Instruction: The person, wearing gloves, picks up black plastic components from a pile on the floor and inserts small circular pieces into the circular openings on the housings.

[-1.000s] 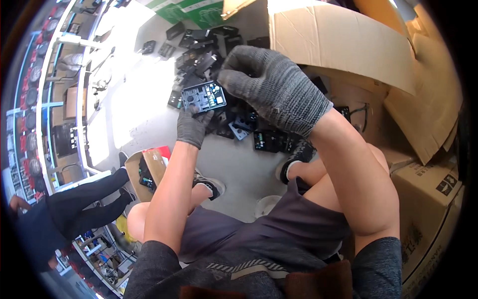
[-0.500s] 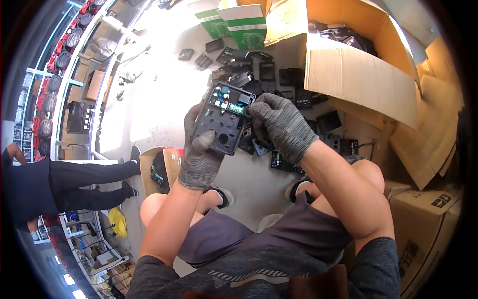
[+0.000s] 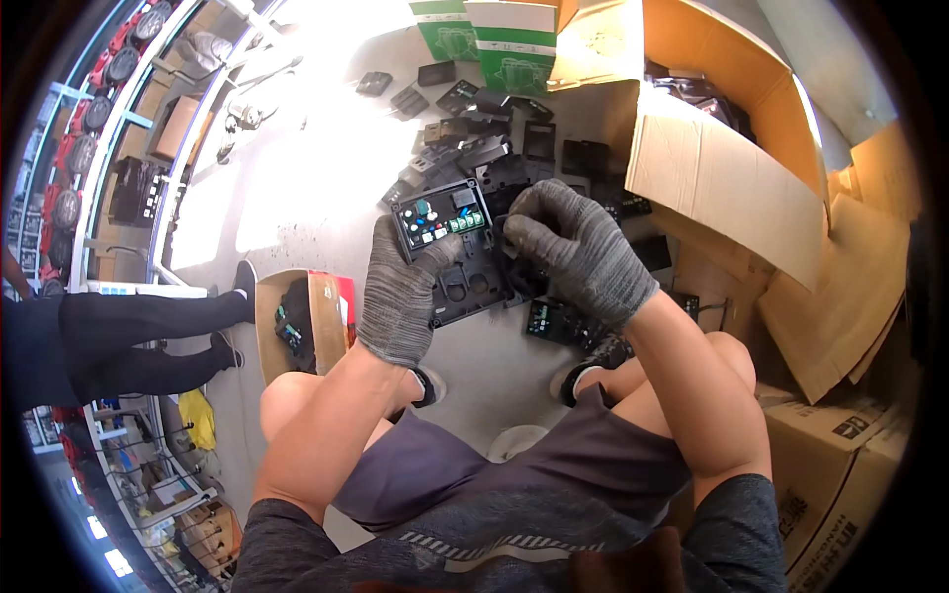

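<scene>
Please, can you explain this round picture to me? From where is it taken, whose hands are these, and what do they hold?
The picture comes from a wide camera worn on a seated person's head, looking down, so edges bend. Both hands wear grey gloves. The left hand holds a black plastic unit with an open circuit board; the right hand closes its grip on the unit's right side. On the floor beyond lie many similar black parts. An open cardboard box stands on the right. Another person's legs show on the left.

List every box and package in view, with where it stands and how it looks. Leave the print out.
Large cardboard box: upper right, brown, flaps open.
Two green-and-white cartons: top centre, upright.
Small open cardboard box: floor by the left hand, brown, dark parts inside.
Stacked brown boxes: lower right.
</scene>
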`<action>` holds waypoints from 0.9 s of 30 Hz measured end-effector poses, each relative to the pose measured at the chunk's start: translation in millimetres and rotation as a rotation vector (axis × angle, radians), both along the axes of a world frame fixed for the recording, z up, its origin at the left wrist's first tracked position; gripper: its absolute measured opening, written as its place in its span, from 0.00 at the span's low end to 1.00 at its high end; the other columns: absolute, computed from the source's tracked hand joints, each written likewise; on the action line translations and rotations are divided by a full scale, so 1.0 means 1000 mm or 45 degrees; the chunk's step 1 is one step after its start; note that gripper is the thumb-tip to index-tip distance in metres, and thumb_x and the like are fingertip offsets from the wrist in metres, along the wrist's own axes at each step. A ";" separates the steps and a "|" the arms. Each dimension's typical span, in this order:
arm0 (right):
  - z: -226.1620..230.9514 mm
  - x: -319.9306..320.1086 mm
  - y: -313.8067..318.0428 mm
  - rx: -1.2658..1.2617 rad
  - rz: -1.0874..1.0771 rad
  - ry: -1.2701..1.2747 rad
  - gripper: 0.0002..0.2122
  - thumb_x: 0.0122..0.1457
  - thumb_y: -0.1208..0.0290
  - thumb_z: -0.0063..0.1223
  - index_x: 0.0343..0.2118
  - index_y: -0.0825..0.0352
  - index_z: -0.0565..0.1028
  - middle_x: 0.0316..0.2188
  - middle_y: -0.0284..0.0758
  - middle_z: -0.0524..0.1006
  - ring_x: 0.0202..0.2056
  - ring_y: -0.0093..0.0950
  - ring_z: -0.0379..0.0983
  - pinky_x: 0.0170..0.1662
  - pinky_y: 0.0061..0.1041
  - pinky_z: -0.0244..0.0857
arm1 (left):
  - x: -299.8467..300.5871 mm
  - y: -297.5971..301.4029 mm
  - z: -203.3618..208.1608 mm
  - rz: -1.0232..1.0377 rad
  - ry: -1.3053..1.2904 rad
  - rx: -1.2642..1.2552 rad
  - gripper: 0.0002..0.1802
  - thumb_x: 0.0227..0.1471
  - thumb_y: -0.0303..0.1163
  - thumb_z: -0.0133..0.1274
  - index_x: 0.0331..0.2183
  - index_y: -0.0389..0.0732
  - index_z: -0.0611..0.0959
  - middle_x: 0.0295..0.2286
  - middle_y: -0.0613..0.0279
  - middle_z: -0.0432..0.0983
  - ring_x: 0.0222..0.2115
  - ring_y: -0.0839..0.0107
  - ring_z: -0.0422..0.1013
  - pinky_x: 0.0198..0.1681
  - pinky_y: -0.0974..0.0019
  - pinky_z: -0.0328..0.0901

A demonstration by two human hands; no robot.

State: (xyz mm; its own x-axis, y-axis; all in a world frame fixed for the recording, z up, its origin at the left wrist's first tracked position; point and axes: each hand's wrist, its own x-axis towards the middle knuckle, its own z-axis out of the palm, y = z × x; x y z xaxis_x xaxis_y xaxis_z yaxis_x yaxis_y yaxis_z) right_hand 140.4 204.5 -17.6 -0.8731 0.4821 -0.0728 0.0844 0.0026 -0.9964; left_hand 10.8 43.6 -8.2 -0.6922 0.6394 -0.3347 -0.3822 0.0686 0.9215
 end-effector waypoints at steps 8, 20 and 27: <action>-0.005 -0.012 -0.016 0.581 0.065 -0.153 0.12 0.60 0.65 0.61 0.29 0.69 0.75 0.27 0.39 0.72 0.30 0.33 0.71 0.40 0.31 0.68 | 0.007 -0.010 -0.003 -0.007 0.329 -0.125 0.24 0.53 0.26 0.62 0.50 0.41 0.70 0.43 0.60 0.75 0.39 0.75 0.75 0.41 0.70 0.75; -0.005 -0.004 -0.015 -0.399 0.175 -0.276 0.09 0.61 0.67 0.58 0.33 0.68 0.74 0.19 0.32 0.71 0.26 0.26 0.72 0.32 0.28 0.69 | 0.005 -0.017 -0.022 -0.029 0.059 -0.060 0.33 0.50 0.22 0.65 0.52 0.40 0.63 0.43 0.57 0.75 0.43 0.71 0.76 0.43 0.69 0.76; -0.010 0.005 -0.021 -0.758 0.324 0.028 0.12 0.56 0.84 0.45 0.42 0.66 0.72 0.35 0.32 0.74 0.37 0.23 0.74 0.42 0.27 0.73 | -0.010 -0.026 -0.032 -0.069 -0.039 0.044 0.30 0.43 0.34 0.72 0.48 0.39 0.78 0.36 0.64 0.80 0.33 0.74 0.78 0.36 0.69 0.77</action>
State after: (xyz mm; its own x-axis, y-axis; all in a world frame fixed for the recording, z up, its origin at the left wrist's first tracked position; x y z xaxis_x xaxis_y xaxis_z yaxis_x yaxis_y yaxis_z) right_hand 145.1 183.3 -27.7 -0.9590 0.1426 -0.2448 0.1338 -0.5336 -0.8351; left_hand 1.1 17.9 -40.4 -0.6461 0.6872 -0.3321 -0.4067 0.0582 0.9117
